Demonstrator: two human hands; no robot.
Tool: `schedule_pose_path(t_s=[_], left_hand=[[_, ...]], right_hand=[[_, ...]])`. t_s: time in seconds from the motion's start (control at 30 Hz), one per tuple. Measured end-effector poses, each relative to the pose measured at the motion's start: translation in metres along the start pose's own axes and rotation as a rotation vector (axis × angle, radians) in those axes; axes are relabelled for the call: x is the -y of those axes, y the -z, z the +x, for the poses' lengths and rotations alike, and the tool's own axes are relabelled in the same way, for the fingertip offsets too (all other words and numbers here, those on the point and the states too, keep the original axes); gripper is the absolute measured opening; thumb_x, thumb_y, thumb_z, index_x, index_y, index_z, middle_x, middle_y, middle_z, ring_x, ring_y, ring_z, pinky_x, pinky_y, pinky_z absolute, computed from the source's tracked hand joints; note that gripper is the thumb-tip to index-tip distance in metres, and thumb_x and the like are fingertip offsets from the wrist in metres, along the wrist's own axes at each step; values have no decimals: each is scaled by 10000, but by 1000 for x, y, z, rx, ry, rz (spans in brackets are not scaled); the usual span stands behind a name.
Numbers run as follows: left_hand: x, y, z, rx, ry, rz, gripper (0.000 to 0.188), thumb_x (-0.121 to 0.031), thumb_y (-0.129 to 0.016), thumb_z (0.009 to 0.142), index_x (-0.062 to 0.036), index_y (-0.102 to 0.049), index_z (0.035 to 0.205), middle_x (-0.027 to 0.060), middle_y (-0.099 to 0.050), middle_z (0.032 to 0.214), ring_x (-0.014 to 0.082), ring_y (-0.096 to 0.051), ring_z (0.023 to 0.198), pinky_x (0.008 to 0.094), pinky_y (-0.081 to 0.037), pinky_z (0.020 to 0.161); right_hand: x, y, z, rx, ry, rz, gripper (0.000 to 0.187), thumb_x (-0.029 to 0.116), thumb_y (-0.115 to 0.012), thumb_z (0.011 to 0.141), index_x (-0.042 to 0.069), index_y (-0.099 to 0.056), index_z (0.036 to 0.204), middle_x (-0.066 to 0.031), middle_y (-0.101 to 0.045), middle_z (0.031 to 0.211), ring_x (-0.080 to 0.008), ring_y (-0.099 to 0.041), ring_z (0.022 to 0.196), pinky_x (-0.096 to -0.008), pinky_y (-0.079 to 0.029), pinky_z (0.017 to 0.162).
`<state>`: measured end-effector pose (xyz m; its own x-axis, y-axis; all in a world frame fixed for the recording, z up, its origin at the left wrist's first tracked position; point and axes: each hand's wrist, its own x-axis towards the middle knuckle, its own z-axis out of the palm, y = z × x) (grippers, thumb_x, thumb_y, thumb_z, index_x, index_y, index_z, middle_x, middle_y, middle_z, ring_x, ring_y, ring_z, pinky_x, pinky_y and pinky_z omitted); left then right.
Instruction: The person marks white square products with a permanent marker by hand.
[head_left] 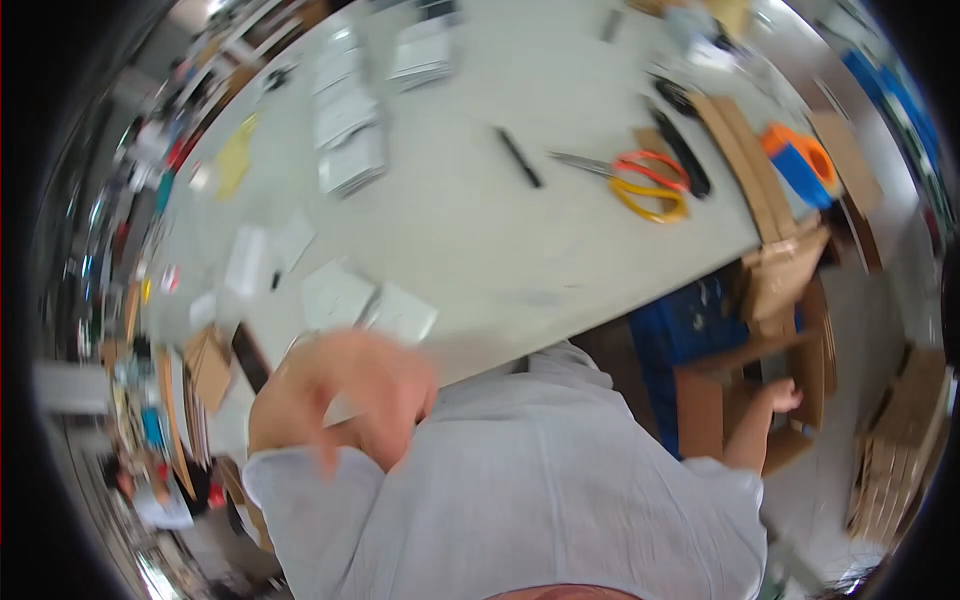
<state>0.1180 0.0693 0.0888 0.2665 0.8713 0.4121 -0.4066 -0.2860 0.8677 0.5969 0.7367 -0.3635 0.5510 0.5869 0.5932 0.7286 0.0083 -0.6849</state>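
Note:
My left hand (345, 385) is at the table's near edge, smeared by motion, with its fingers bent. Whether it holds anything cannot be made out. Just beyond it lie two flat white packets (370, 303). Far to the right, my right arm reaches down to an open cardboard box (700, 415) beside the table. Over that box, my right hand (785, 396) looks closed, its fingers curled. Anything inside its grip is hidden or too small to see.
On the table (470, 240) lie a black pen (518, 157), scissors (648, 186) with orange and yellow handles, and stacks of white packets (347, 120). An orange and blue tape roll (802, 165) sits at the right. Flattened cardboard (900, 440) stands on the floor.

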Motion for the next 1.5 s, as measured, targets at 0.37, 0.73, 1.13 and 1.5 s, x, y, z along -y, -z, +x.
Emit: schedule_pose_path(t_s=[0.37, 0.73, 1.13, 1.5], left_hand=[[52, -40, -75, -999, 1126, 1848, 770, -502, -730, 613, -58, -496, 1197, 148, -461, 1199, 308, -415, 1154, 531, -266, 959], [48, -40, -103, -1027, 1077, 1805, 582, -409, -669, 653, -48, -521, 1085, 175, -388, 1320, 361, -366, 1218, 551, -334, 896], [2, -22, -181, -1167, 1277, 1753, 505, -390, -675, 645, -65, -556, 1012, 190, -390, 1320, 363, -330, 1247, 552, -311, 928], [-10, 151, -173, -2050, 643, 907, 866, -615, -531, 757, 29, -359, 1310, 207, -544, 1195, 348, -497, 1136, 427, -335, 977]], right_hand=[[478, 182, -118, 719, 441, 1294, 305, 40, -516, 888, -31, -486, 1183, -128, -545, 1184, -219, -538, 1065, -333, -433, 929], [650, 302, -310, 1366, 1747, 919, 365, 110, -626, 773, 57, -567, 1129, -153, -590, 1039, -324, -555, 929, -399, -466, 780], [671, 264, -357, 2164, 1080, 771, 381, 39, -499, 847, 101, -543, 1220, -105, -558, 936, -224, -575, 790, -318, -478, 760], [705, 320, -504, 2054, 515, 1130, 290, 162, -616, 846, 49, -465, 1066, -75, -551, 906, -134, -557, 769, -271, -450, 702]])
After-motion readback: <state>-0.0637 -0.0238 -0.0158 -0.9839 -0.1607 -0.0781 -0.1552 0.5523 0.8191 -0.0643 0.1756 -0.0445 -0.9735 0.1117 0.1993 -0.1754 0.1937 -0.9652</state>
